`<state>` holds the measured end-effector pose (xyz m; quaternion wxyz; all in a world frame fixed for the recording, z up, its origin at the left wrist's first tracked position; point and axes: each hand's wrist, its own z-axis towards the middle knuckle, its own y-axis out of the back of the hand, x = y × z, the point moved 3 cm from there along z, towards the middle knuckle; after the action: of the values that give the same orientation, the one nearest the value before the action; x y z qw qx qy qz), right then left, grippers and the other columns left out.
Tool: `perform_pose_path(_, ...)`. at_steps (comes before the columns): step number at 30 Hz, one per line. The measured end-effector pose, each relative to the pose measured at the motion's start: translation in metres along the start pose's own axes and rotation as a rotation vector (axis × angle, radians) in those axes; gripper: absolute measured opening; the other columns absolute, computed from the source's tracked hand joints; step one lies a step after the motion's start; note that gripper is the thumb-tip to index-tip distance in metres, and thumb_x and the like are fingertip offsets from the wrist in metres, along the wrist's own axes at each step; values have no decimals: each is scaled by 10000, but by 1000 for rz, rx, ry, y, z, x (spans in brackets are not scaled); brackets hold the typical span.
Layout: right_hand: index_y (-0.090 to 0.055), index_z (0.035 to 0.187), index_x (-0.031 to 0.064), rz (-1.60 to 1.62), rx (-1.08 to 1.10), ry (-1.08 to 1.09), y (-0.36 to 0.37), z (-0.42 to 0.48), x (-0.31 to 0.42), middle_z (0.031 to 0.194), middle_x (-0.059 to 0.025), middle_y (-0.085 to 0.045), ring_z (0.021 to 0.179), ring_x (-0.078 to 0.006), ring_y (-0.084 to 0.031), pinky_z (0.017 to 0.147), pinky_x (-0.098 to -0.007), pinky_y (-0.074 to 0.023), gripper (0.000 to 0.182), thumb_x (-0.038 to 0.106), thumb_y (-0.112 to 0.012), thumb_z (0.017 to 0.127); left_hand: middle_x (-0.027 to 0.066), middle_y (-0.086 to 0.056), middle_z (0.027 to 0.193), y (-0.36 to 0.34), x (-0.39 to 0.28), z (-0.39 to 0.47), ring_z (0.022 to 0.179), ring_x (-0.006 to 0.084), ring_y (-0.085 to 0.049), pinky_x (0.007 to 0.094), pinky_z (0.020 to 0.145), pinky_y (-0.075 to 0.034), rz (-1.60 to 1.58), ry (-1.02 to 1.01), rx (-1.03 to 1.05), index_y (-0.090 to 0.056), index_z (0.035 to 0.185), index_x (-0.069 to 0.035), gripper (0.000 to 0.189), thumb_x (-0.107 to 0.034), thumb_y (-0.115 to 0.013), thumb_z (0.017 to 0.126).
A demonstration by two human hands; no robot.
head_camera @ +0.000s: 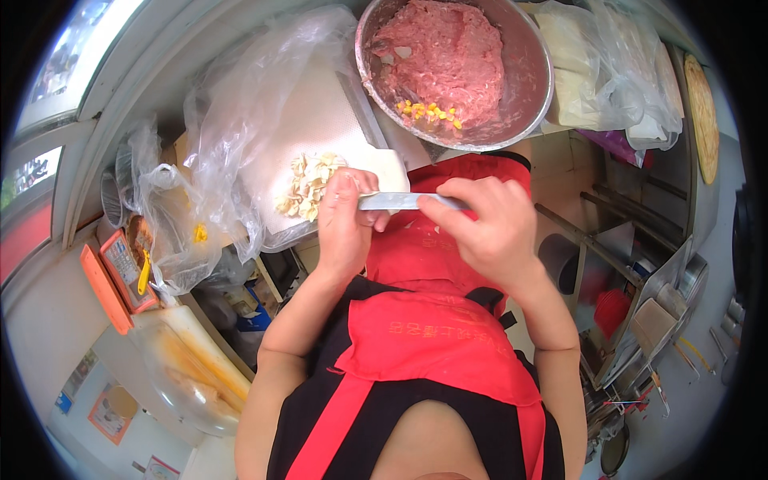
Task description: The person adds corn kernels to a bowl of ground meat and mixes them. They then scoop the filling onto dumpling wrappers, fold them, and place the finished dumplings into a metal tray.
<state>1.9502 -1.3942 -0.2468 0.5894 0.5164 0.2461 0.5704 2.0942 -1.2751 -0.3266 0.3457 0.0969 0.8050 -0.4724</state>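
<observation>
My left hand (pixel 348 222) is raised in front of the apron, thumb up. Its fingers are curled around something small and pale, mostly hidden by the hand. My right hand (pixel 495 228) grips a flat metal spatula (pixel 390 201), whose blade tip reaches the left fingers. Just behind the left hand lies a smooth white slab (pixel 390 167), its material unclear. Several small folded dumplings (pixel 309 183) are heaped on a white perforated tray liner (pixel 282 132). Beyond the hands, a steel bowl (pixel 528 90) holds pink minced meat (pixel 441 54) with yellow corn kernels (pixel 429 111) at its near side.
Clear plastic sheeting (pixel 240 90) covers the tray's left part. Bagged pale blocks (pixel 576 72) sit right of the bowl. At far left are a plastic bag (pixel 180 228) and a yellow-handled utensil (pixel 144 273). A metal rack (pixel 612 240) stands to the right.
</observation>
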Motion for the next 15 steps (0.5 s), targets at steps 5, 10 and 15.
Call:
perform_pose_path(5,-697,930,188,-266,-31,-143,19,12,-52,846,37,-607,690,-160,-570,586,-313,-413,252,91,-614,713,110,-574,1071,21,-29,4,880,183,-570,322,775,-486,601,-302,-263,-538,1060,-47,156,-179,-501,984)
perform_pose_path(10,-682,883,171,-335,100,-79,6,24,-81,819,34,-586,715,-162,-574,609,-313,-425,226,65,-607,697,79,-621,1079,1,-40,3,998,279,-568,391,890,-439,1681,-666,62,-661,988,-57,190,-69,-679,799)
perform_pose_path(15,-667,847,163,-350,201,9,-1,30,-90,819,24,-583,725,-177,-573,614,-328,-437,192,64,-598,698,79,-630,993,-14,-7,3,937,289,-587,381,785,-483,1675,-529,293,-677,929,-66,216,-70,-737,721)
